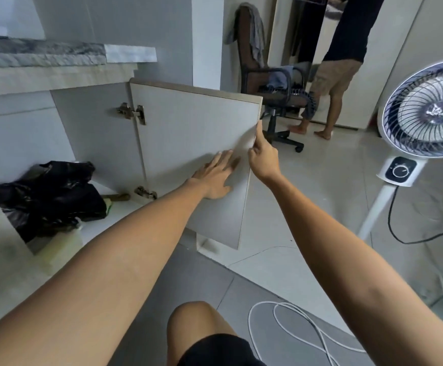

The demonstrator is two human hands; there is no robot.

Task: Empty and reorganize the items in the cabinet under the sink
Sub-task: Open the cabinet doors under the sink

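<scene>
**Both hands on the open cabinet door**

Left hand (215,178): fingers straight and spread wide, palm flat against the inner face of the cabinet door (188,143), near its free edge. Right hand (264,157): fingers curled round that free edge, forefinger running up along it, just beside the left fingertips. Door stands swung out on two metal hinges, upper hinge (133,113) and lower hinge (145,192), well to the left of both hands. Beyond the hinges, inside the cabinet (93,122), a crumpled black plastic bag (49,196) lies on the floor of the compartment. Right of the hands: a white standing fan (423,112). Behind the fingers: an office chair (265,75) and a second person (341,62) standing. A white cable (289,326) is coiled on the floor below the right forearm
</scene>
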